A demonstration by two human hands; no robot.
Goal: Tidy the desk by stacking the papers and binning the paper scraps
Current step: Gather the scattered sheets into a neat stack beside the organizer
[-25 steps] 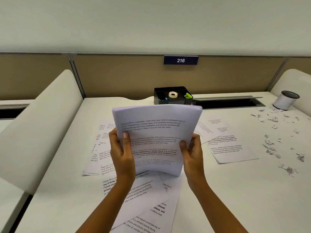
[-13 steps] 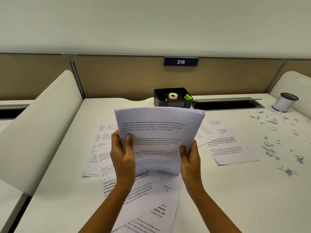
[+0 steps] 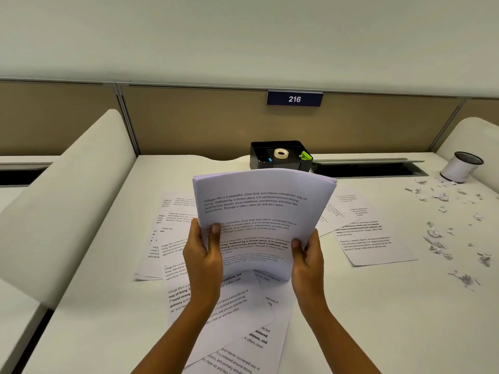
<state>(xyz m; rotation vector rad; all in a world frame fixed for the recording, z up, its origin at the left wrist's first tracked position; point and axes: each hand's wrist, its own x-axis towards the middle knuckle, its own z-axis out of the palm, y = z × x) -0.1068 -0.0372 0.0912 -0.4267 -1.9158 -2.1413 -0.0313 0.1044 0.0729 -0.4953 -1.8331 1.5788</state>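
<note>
The stack of papers is standing upright above the white desk, its top bowing back; the left hand and right hand are gripping its lower sides (thumbs in front); its print is reading "Village life is a peaceful, close-knit…"; loose sheets are lying beneath; paper scraps are littering the right; the partition sign is showing 216.

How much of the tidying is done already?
Partly done: some sheets are gathered into a stack. In hand: the left hand and right hand grip that stack upright. To do: loose sheets lie on the desk, and paper scraps lie scattered near the white cup.
</note>
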